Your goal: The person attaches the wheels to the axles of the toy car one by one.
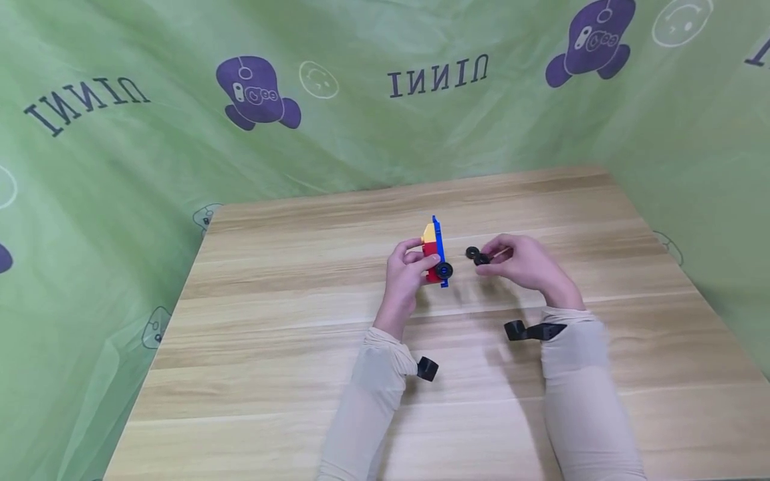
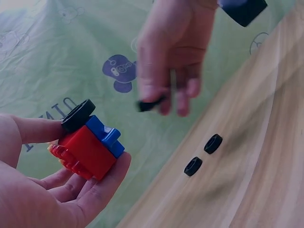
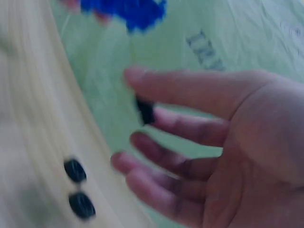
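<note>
My left hand (image 1: 402, 274) grips a toy car (image 1: 430, 248) built of red, yellow and blue blocks. It is held on end, and a black wheel (image 2: 78, 116) sits on its blue base beside the thumb. Between thumb and index finger, my right hand (image 1: 525, 262) pinches another small black wheel (image 3: 145, 110), blurred in both wrist views. Two loose black wheels (image 2: 213, 143) lie close together on the table, below the right hand. The car's far side is hidden by the left fingers and palm.
The wooden table (image 1: 271, 334) carries the loose wheels. A green printed cloth (image 1: 361, 133) hangs behind it and along its sides. Each forearm bears a black wrist mount (image 1: 516, 330).
</note>
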Demonstrator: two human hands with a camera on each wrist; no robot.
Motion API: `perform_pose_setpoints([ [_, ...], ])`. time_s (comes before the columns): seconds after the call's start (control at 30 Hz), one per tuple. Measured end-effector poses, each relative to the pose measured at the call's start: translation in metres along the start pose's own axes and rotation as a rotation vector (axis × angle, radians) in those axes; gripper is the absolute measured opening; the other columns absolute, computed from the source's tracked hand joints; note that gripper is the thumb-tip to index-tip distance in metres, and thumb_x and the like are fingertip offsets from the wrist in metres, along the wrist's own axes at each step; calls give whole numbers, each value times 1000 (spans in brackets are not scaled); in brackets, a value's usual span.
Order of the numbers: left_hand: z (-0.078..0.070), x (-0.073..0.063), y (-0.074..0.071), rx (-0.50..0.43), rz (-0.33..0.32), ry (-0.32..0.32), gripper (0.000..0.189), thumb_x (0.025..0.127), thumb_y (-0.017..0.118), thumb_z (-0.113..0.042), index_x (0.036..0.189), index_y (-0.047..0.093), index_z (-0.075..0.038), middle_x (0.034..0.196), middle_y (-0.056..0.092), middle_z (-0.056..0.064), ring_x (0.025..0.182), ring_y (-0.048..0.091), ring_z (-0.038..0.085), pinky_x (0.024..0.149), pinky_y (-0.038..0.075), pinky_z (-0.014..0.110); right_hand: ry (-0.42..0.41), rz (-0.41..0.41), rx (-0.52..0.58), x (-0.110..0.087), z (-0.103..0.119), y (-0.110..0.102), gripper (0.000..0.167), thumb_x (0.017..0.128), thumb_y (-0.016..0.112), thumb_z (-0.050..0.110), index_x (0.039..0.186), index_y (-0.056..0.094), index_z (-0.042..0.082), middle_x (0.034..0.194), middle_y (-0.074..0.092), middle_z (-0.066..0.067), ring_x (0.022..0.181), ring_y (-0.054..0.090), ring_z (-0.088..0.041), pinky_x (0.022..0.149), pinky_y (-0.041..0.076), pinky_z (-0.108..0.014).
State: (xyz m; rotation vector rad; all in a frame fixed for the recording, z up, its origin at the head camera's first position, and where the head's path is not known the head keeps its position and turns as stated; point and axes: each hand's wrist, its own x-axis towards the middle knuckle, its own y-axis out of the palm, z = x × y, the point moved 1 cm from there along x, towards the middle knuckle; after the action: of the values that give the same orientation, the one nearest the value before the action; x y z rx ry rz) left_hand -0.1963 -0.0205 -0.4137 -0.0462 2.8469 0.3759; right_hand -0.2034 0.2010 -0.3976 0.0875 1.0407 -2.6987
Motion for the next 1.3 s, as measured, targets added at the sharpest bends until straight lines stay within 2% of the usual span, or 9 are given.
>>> perform_pose_setpoints([
  [0.13, 2, -1, 4, 8, 38, -1, 47, 89, 68, 6, 133, 55, -3, 101, 66, 10, 85, 67, 17, 74, 64, 37, -35, -78, 102, -1, 21, 7, 44, 86, 82, 29, 116, 66, 1, 109, 72, -19, 96, 68, -26, 76, 53, -26],
  [0.3, 5, -1, 6, 28, 81, -2, 45, 87, 69, 7, 130, 55, -1, 94, 66, 6, 80, 67, 16, 70, 64, 36, -68, -217, 273, -1, 36, 19, 44, 87, 81, 25, 118, 63, -1, 107, 70, -21, 80, 68, -8, 67, 59, -25],
  [0.43, 7, -1, 6, 57, 103, 1, 44, 87, 70, 6, 127, 55, -1, 91, 67, 6, 76, 67, 15, 67, 63, 35, -117, -288, 336, 1, 43, 29, 44, 87, 81, 22, 117, 61, -3, 105, 68, -20, 75, 67, -1, 64, 58, -23],
  [0.53, 7, -1, 7, 67, 115, -4, 44, 87, 70, 7, 127, 54, -1, 90, 67, 5, 74, 67, 14, 66, 63, 31, -126, -306, 328, 2, 46, 34, 43, 87, 81, 22, 116, 61, -3, 104, 68, -19, 76, 68, -6, 62, 55, -19],
  [0.7, 9, 0, 8, 57, 129, -5, 45, 86, 68, 10, 127, 52, 0, 87, 65, 2, 70, 67, 12, 62, 62, 29, -121, -319, 309, 2, 46, 39, 42, 86, 82, 20, 114, 61, -3, 103, 69, -21, 85, 71, -25, 67, 55, -14],
  [0.8, 10, 1, 8, 57, 132, -5, 44, 86, 68, 10, 126, 52, 0, 86, 65, 2, 70, 67, 12, 62, 62, 29, -118, -322, 306, 3, 46, 39, 43, 85, 83, 21, 114, 61, -2, 103, 70, -21, 89, 71, -30, 69, 54, -12],
  [1.1, 8, 1, 6, 67, 125, -17, 45, 86, 70, 9, 126, 53, -1, 89, 67, 5, 71, 67, 14, 60, 61, 27, -101, -328, 300, 3, 47, 39, 44, 83, 85, 20, 114, 61, -1, 104, 73, -21, 91, 72, -30, 71, 55, -11],
  [1.3, 8, 0, 6, 71, 113, -24, 43, 87, 70, 8, 125, 53, -2, 90, 66, 4, 73, 67, 14, 59, 60, 25, -119, -320, 318, 2, 46, 39, 43, 85, 83, 25, 115, 63, 1, 102, 74, -20, 83, 72, -14, 70, 58, -17],
])
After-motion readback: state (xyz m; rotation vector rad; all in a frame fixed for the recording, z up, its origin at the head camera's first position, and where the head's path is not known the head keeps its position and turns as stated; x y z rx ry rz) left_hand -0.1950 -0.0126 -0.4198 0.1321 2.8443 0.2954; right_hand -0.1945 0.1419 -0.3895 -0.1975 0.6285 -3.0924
